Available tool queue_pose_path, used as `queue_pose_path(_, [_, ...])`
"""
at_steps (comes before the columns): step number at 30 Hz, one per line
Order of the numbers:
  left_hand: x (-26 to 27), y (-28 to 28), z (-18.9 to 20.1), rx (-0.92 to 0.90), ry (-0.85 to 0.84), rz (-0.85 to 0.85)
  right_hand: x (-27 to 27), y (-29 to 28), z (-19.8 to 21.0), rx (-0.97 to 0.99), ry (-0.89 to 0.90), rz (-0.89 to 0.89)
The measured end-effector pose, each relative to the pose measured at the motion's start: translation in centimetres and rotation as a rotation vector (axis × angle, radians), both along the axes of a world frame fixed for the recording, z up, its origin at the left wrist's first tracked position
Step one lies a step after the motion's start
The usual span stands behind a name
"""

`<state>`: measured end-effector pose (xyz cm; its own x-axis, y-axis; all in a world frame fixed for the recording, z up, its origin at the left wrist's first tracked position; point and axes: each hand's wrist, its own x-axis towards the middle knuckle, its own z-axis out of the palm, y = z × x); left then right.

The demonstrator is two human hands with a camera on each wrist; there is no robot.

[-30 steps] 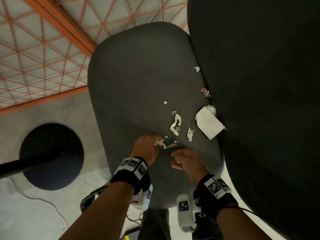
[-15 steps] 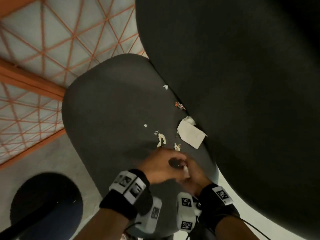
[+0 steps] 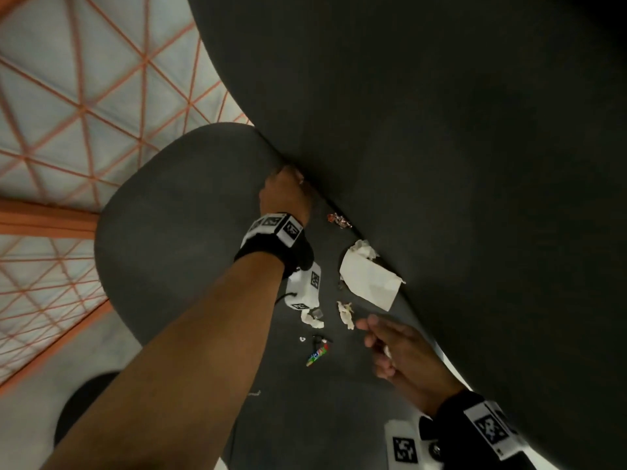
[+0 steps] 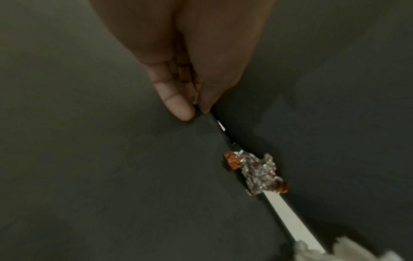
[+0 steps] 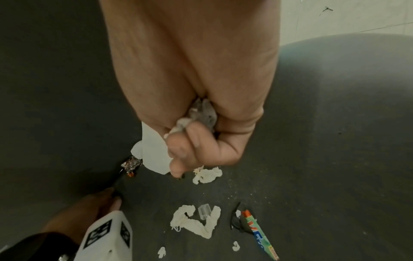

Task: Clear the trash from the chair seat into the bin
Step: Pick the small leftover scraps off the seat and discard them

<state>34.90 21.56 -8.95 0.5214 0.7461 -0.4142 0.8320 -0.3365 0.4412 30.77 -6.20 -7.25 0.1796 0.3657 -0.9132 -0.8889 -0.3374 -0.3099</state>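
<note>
Seat (image 3: 176,212) crease hides left hand (image 3: 286,195) fingertips; pinched scrap indistinct.

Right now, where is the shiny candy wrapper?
In the head view, the candy wrapper sits where the seat meets the chair back, between the left hand and the napkin.

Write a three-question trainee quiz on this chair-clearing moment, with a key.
1. True or false: the right hand is empty.
2. Where does the foil wrapper lie? A) on the floor B) at the crease between chair seat and backrest C) in the left hand
3. Fill in: the left hand's grip pinches at the ___ of the seat.

Key: 1 false, it holds crumpled tissue; 2 B; 3 back edge.
</note>
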Motion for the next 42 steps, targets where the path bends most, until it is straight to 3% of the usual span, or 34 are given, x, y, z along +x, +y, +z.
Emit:
queue_pose_path(6, [-2.0, -4.6, -0.5, -0.205, -0.156, -0.127, 0.4, 0.7, 0.1, -0.079, 0.007, -0.077])
queue_pose_path(12, [-2.1, -6.4, -1.3, -0.078, -0.155, -0.182, 0.6, 1.3, 0.0, -0.14, 0.006, -0.068])
queue_pose_path(16, [-3.6, -6.6, 2.5, -0.177, -0.243, -0.101, 1.1, 2.0, 0.1, -0.073, 0.047, -0.106])
queue_pose_path(18, [-5.4, -8.3, 5.3, -0.335, -0.33, -0.074, 1.3, 2.5, 0.1, -0.006, 0.095, -0.143])
queue_pose_path(20, [-7.7, -11.0, 6.8, -0.409, -0.332, -0.182, 1.5, 3.1, 0.4, 0.091, 0.159, -0.177])
queue_pose_path(24, [-10.8, -15.0, 5.9, -0.2, -0.19, -0.502, 1.3, 3.2, 1.2, 0.201, 0.215, -0.115])
queue_pose_path(27, [-10.8, -15.0, 6.0, -0.466, -0.149, -0.52, 0.9, 2.5, 1.0, 0.148, 0.178, -0.11])
queue_pose_path(29, [-10.0, -14.2, 7.0, -0.81, -0.235, -0.295, 1.1, 1.9, 1.0, 0.097, 0.153, -0.105])
queue_pose_path(30, [-9.4, -13.6, 7.2, -0.881, -0.286, -0.161, 1.3, 1.6, 1.0, 0.057, 0.147, -0.107])
queue_pose_path(31, [-8.8, -13.0, 6.8, -0.84, -0.327, -0.067, 1.4, 1.3, 0.8, 0.01, 0.142, -0.121])
queue_pose_path(32, [-8.1, -12.3, 5.8, -0.684, -0.326, -0.052, 1.6, 0.9, 0.4, -0.032, 0.134, -0.135])
queue_pose_path(35, [-5.7, -10.9, 2.7, -0.284, -0.076, -0.235, 1.7, -0.3, -0.1, -0.126, 0.107, -0.123])
queue_pose_path(37, [-4.3, -10.9, 1.0, -0.297, 0.068, -0.284, 1.5, -0.8, -0.3, -0.15, 0.069, -0.116])
queue_pose_path(42, [-3.7, -11.9, -0.9, -0.181, 0.139, -0.376, 1.1, -1.7, -0.3, -0.15, -0.004, -0.085])
